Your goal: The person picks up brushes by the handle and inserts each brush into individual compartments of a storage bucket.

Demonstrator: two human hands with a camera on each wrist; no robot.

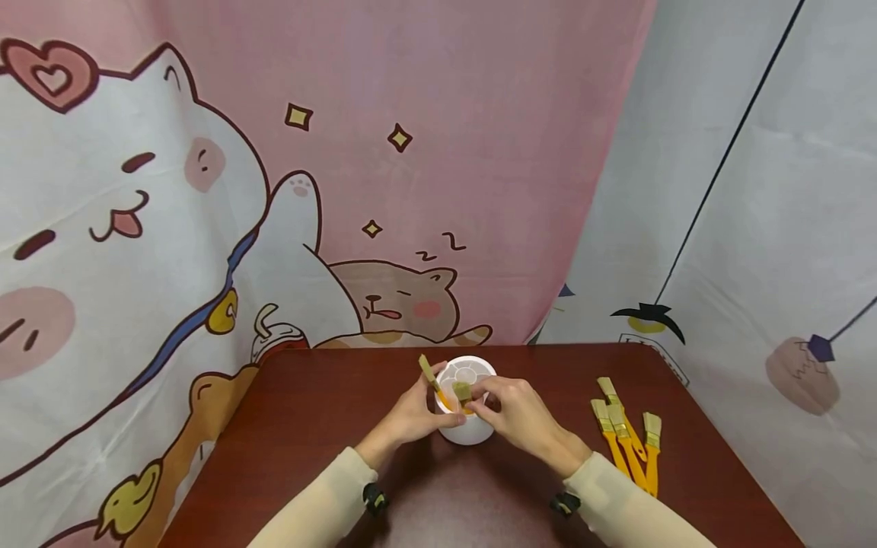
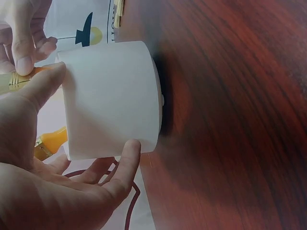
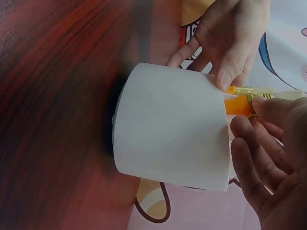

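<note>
A white round brush holder (image 1: 467,434) with a divided inside stands on the table between the hands. My left hand (image 1: 413,415) grips its side, the thumb at the rim and the fingers spread along the wall in the left wrist view. My right hand (image 1: 519,415) pinches a paintbrush (image 3: 254,103) by its metal band, bristles up, its orange handle down inside the rim. Another paintbrush (image 1: 428,371) leans in the holder on the left, its bristles sticking out past the rim. The lower ends of both handles are hidden by the holder's wall.
Several paintbrushes (image 1: 622,434) with orange handles lie in a loose group on the right of the dark red-brown table (image 1: 308,426), bristles pointing away. A cartoon-printed cloth (image 1: 479,152) hangs behind the table and along its sides.
</note>
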